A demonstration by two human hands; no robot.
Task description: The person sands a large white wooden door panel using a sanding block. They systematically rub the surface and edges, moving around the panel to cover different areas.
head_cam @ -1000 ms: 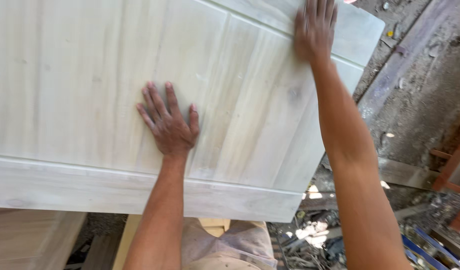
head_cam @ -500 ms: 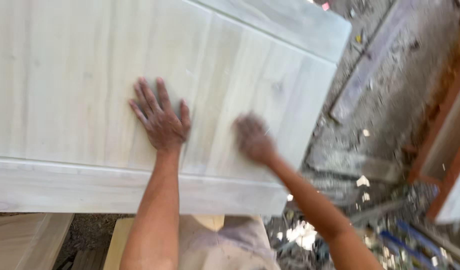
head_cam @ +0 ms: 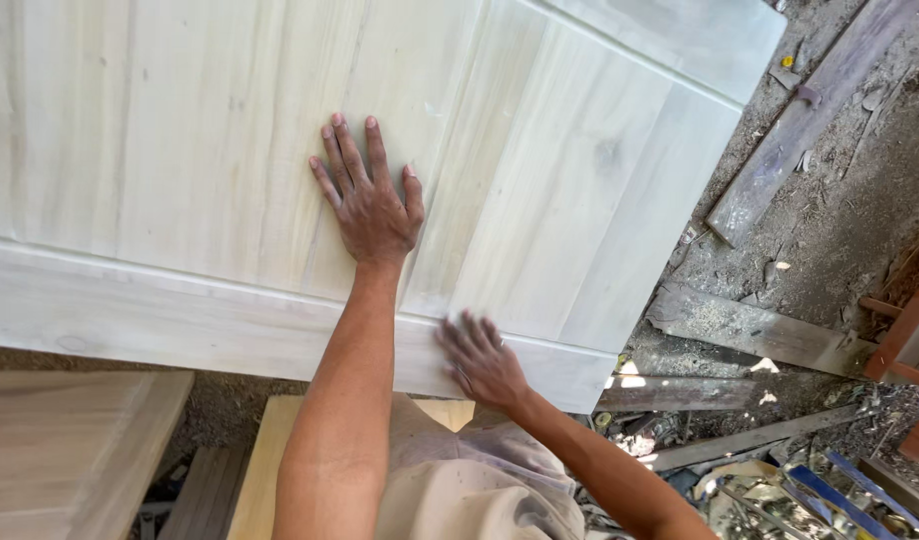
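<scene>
A large pale wooden panel [head_cam: 180,130], built of vertical boards inside a wider frame, fills the upper left of the view. My left hand [head_cam: 370,200] lies flat on its boards with the fingers spread. My right hand [head_cam: 483,360] rests palm down on the panel's near frame rail [head_cam: 130,320], close to the near right corner, fingers apart and holding nothing.
Bare dirt with sawdust lies to the right, with loose planks [head_cam: 770,335] and a long grey board [head_cam: 810,110] on it. Reddish wooden frame parts [head_cam: 905,330] stand at the right edge. Pale boards [head_cam: 70,450] lie under the panel's near side. Scrap litters the lower right.
My right hand has swept from the panel's far right corner down across the boards to the near frame rail. My left hand has stayed flat on the boards.
</scene>
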